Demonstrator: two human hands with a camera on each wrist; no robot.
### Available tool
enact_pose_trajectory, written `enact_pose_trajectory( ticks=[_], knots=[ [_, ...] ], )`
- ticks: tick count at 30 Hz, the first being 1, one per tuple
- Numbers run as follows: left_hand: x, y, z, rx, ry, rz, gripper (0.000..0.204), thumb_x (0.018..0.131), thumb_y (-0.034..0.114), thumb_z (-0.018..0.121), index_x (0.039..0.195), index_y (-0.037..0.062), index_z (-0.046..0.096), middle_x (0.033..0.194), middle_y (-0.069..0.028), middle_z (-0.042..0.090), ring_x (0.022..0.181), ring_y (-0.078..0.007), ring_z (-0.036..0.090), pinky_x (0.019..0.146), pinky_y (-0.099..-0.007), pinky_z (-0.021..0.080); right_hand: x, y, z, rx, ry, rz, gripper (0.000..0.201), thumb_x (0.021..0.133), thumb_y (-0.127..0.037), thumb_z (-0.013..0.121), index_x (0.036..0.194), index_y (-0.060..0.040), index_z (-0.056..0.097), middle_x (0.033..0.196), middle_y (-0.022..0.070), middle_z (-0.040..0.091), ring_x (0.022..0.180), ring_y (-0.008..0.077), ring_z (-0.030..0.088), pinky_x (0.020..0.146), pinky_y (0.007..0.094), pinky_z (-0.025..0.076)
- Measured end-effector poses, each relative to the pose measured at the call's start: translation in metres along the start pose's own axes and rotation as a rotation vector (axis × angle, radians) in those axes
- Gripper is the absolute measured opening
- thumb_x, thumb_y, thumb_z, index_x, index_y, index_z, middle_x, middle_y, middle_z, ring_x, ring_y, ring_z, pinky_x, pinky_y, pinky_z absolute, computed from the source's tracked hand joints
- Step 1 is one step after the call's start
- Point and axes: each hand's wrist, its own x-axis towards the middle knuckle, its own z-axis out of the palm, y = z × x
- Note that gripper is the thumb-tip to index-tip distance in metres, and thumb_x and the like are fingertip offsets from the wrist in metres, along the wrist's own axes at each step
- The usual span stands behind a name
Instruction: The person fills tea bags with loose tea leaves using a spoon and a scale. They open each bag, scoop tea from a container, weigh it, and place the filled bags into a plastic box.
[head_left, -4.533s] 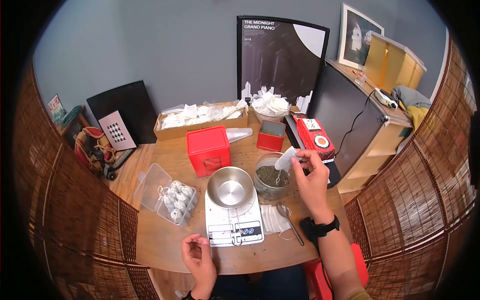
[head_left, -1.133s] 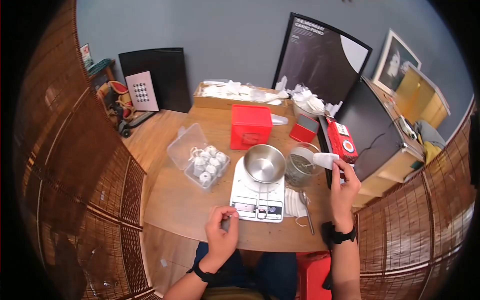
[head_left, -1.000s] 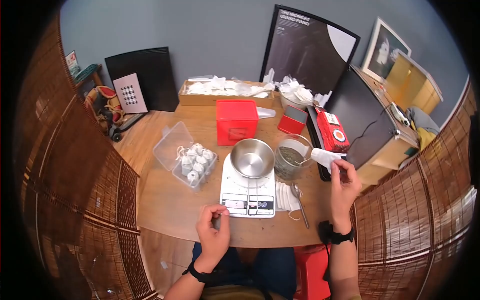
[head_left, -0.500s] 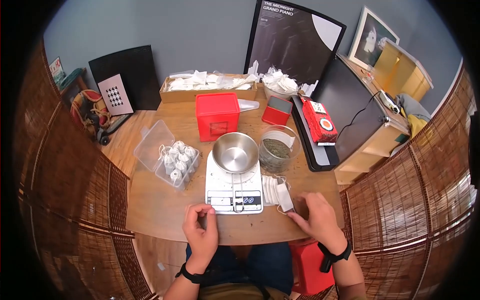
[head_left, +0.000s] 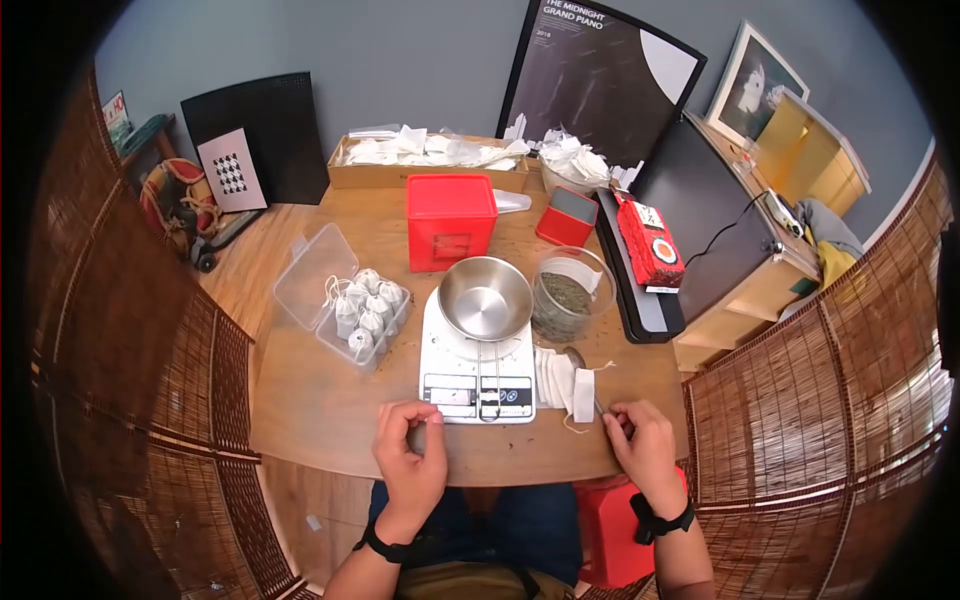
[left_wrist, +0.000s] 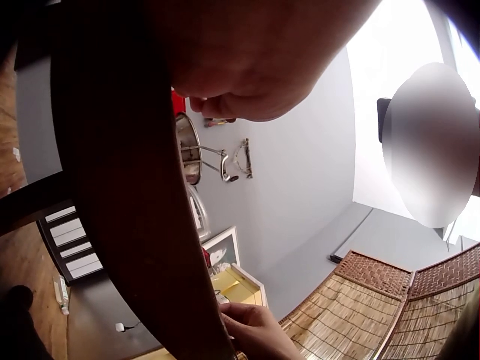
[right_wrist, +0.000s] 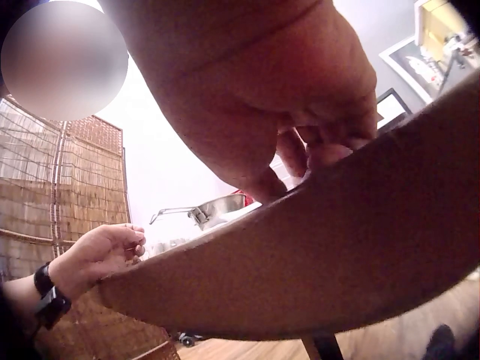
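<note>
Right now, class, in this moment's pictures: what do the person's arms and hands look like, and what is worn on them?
The left hand and right hand are bare, without gloves. Each wrist wears a black strap bearing a small, boxy black device. No sleeve covers the visible forearms. I can't make out any markings.

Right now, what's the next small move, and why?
Probably lift the spoon with the right hand: it's at the handle, the pan on the scale looks empty, and the glass bowl holds dried leaves.
</note>
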Motion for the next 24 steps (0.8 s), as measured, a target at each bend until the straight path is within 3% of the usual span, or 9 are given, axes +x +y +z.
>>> enact_pose_trajectory(
  ticks=[2,4,11,13,17,19,20,23,24],
  knots=[
    [0.000,0.000,-0.001,-0.001,-0.011,-0.001,0.008,0.094,-0.005,0.070,0.100,0.0005,0.068,0.096,-0.0113,0.066,0.090,-0.0246,0.062,0.081,-0.0337,0.050,0.000,0.001,-0.001,-0.024,0.000,0.006,0.007,0.092,-0.004,0.078,0.094,0.0015,0.074,0.082,0.0159,0.068,0.069,0.0313,0.067,0.064,0.0416,0.053],
    [-0.001,0.000,-0.003,-0.014,-0.058,0.001,0.010,0.096,-0.007,0.069,0.103,-0.0007,0.066,0.101,-0.0069,0.061,0.093,-0.0158,0.056,0.087,-0.0279,0.045,-0.002,0.003,0.000,-0.066,-0.013,0.019,0.007,0.095,-0.009,0.076,0.095,-0.0020,0.073,0.089,0.0165,0.070,0.070,0.0361,0.068,0.063,0.0467,0.053],
    [0.002,0.002,-0.004,-0.001,-0.065,0.040,0.010,0.096,-0.007,0.068,0.103,-0.0006,0.066,0.100,-0.0082,0.062,0.093,-0.0177,0.057,0.086,-0.0292,0.046,-0.006,0.010,0.007,-0.202,0.048,0.018,0.008,0.098,-0.010,0.071,0.099,-0.0029,0.068,0.091,0.0189,0.069,0.076,0.0428,0.069,0.066,0.0520,0.055],
    [0.002,0.004,-0.005,0.008,-0.042,0.033,0.009,0.094,-0.005,0.070,0.100,0.0005,0.067,0.097,-0.0144,0.067,0.092,-0.0312,0.064,0.082,-0.0371,0.051,-0.008,0.014,0.005,-0.334,0.103,0.099,0.009,0.100,-0.011,0.069,0.103,-0.0019,0.066,0.090,0.0211,0.070,0.078,0.0451,0.070,0.067,0.0542,0.055],
    [0.003,0.005,-0.004,0.006,-0.042,0.040,0.008,0.093,-0.005,0.070,0.099,0.0005,0.067,0.097,-0.0147,0.067,0.092,-0.0318,0.063,0.082,-0.0378,0.051,-0.017,0.039,-0.008,-0.353,0.155,0.223,0.009,0.103,-0.010,0.066,0.104,-0.0013,0.065,0.089,0.0232,0.071,0.079,0.0462,0.071,0.067,0.0546,0.055],
    [0.003,0.005,-0.004,0.021,-0.043,0.052,0.008,0.093,-0.005,0.071,0.098,0.0006,0.067,0.096,-0.0146,0.067,0.091,-0.0326,0.063,0.082,-0.0388,0.050,-0.018,0.041,-0.015,-0.266,0.328,0.248,0.008,0.105,-0.008,0.064,0.103,-0.0006,0.063,0.086,0.0244,0.071,0.077,0.0455,0.071,0.066,0.0516,0.054],
    [0.004,0.005,-0.004,0.022,-0.036,0.049,0.008,0.093,-0.005,0.071,0.098,0.0006,0.067,0.096,-0.0146,0.067,0.091,-0.0326,0.063,0.082,-0.0388,0.050,-0.018,0.038,-0.019,-0.218,0.415,0.221,0.006,0.106,-0.006,0.063,0.104,-0.0001,0.063,0.085,0.0215,0.070,0.072,0.0397,0.071,0.064,0.0459,0.054],
    [0.006,0.006,-0.004,0.030,-0.048,0.060,0.009,0.093,-0.005,0.071,0.098,0.0008,0.067,0.096,-0.0142,0.068,0.091,-0.0331,0.063,0.081,-0.0395,0.050,-0.008,0.012,-0.027,-0.095,0.527,0.212,0.006,0.106,-0.005,0.063,0.106,0.0012,0.064,0.085,0.0184,0.069,0.068,0.0324,0.069,0.062,0.0407,0.054],
    [0.006,0.007,-0.004,0.025,-0.054,0.066,0.009,0.092,-0.005,0.072,0.098,0.0008,0.067,0.096,-0.0141,0.068,0.091,-0.0331,0.063,0.081,-0.0395,0.050,-0.004,0.010,-0.023,-0.020,0.529,0.123,0.006,0.104,-0.003,0.066,0.108,0.0017,0.065,0.088,0.0169,0.069,0.067,0.0281,0.067,0.062,0.0382,0.054]
  ],
)
